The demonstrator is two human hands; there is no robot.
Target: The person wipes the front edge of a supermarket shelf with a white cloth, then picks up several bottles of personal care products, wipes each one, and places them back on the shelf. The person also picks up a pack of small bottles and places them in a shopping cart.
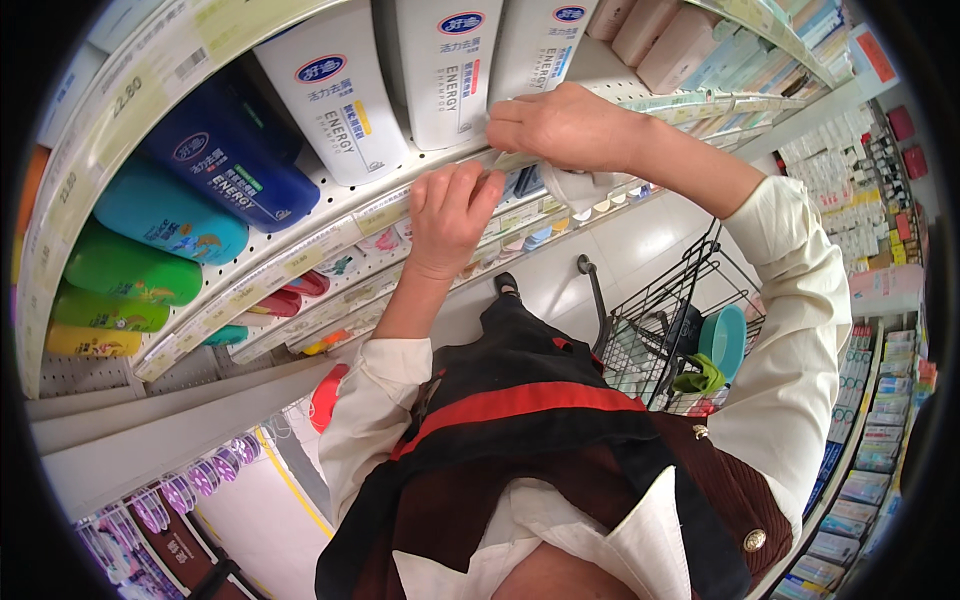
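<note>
My left hand [452,212] is closed, its curled fingers against the price label strip [385,212] along the shelf's front edge. To its right, my right hand [560,128] is closed too, fingertips at the shelf edge just in front of the white shampoo bottles. A white cloth [580,186] hangs below the right palm and seems held in that hand, though its upper part is hidden. Three large white shampoo bottles [335,95] stand in a row behind the strip. Left of them is a dark blue bottle [240,165].
Turquoise [170,215], green [130,265] and yellow bottles [95,338] continue leftward. Lower shelves lie beneath. A black wire shopping cart [650,325] with a teal basin [722,340] and a green cloth [700,376] stands at right. Another stocked shelf [870,450] curves along the right.
</note>
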